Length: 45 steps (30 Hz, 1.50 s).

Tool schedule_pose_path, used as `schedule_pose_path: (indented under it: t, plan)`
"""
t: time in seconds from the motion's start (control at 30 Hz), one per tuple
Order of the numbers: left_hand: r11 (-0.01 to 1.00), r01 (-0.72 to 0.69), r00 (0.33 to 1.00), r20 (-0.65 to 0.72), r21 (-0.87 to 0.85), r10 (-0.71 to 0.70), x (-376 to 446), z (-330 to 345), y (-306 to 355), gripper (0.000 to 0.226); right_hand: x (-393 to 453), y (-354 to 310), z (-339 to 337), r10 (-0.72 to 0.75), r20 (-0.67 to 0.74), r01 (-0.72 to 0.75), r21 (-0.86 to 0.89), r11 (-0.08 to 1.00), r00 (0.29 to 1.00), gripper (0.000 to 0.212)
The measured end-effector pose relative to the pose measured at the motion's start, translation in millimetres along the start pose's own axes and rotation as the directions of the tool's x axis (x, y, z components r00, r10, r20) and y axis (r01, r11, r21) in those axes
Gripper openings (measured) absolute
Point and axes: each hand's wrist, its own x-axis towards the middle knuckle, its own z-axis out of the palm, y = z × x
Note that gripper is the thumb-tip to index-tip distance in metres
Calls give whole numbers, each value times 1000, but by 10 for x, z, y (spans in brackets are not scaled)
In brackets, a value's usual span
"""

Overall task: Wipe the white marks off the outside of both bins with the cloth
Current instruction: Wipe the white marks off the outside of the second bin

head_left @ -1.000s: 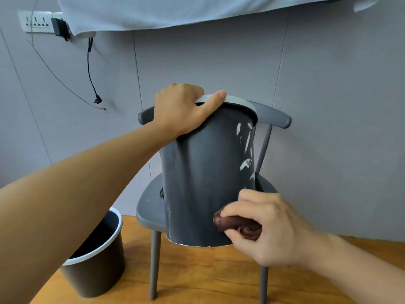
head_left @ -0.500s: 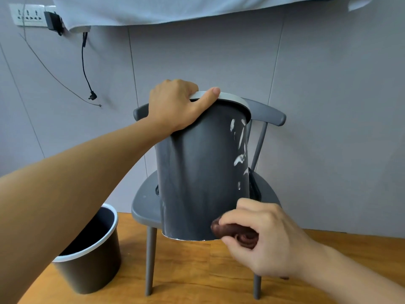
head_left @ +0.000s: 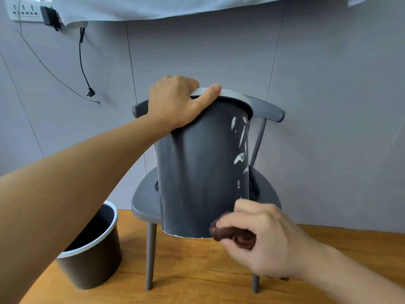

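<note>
On the seat of the grey chair [head_left: 144,200] you have the tall dark bin [head_left: 197,172] tipped toward you, its base lifted off the seat edge. Your left hand [head_left: 175,104] grips the pale rim at the top, thumb hooked over it. Your right hand [head_left: 263,235] is curled round a bunched brown cloth [head_left: 228,233], which is pressed against the bin's lower right side near the base. White marks [head_left: 240,156] streak the right flank of the bin from the rim downward; a fainter pale smear runs along its left edge. Down on the wooden floor [head_left: 186,270], left of the chair, the second bin [head_left: 92,257] stands upright, untouched.
</note>
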Motion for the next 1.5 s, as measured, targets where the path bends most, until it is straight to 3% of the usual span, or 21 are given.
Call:
schedule_pose_path:
  t: [0.07, 0.13, 0.27, 0.4, 0.57, 0.63, 0.8, 0.93, 1.17, 1.23, 1.33, 1.5]
  plan:
    - [1000, -11, 1000, 4, 8, 11, -5, 2, 23, 70, -22, -18, -45, 35, -41, -33, 38, 999, 999, 19]
    - [1000, -4, 1000, 12, 0, 4, -8, -3, 8, 69, 64, -16, -138, 95, -194, -73, 121, 990, 976, 17]
    - [999, 17, 1000, 24, -35, -16, -32, -44, -47, 65, 394, 51, -339, 285, -419, -153, 322, 934, 862, 16]
    - [998, 14, 1000, 29, -69, -12, -48, -86, -124, 58, 578, 163, -386, 364, -492, -207, 344, 916, 791, 14]
    - [957, -36, 996, 73, -287, 60, -100, -142, -218, 22, 480, 247, -262, 398, -521, -234, 353, 906, 755, 18]
    - [957, -55, 995, 68, -285, 78, -101, -139, -235, 23, 443, 213, -235, 377, -489, -216, 355, 910, 787, 19]
    - [961, -50, 994, 79, -272, 74, -105, -113, -244, 28, 367, -10, -98, 156, -234, -99, 238, 966, 959, 22]
    - [974, -59, 996, 55, -221, 73, -113, -91, -241, 31, 308, -118, 53, 109, -127, -103, 56, 993, 986, 30]
    - [988, -89, 995, 27, -129, 93, -114, -113, -188, 30, 46, -134, 5, 85, 186, -91, 21, 996, 979, 23]
    - [990, -91, 995, 37, -104, 95, -115, -129, -154, 29, 27, -152, -67, 108, 125, -124, 131, 984, 986, 18]
    - [992, -78, 994, 70, -99, 85, -115, -179, -152, 28, 54, -116, -217, 159, -108, -126, 262, 957, 981, 19]
    - [996, -66, 979, 190, -63, 77, -10, -271, -181, 25, 64, -26, -294, 275, -338, -189, 267, 945, 900, 22]
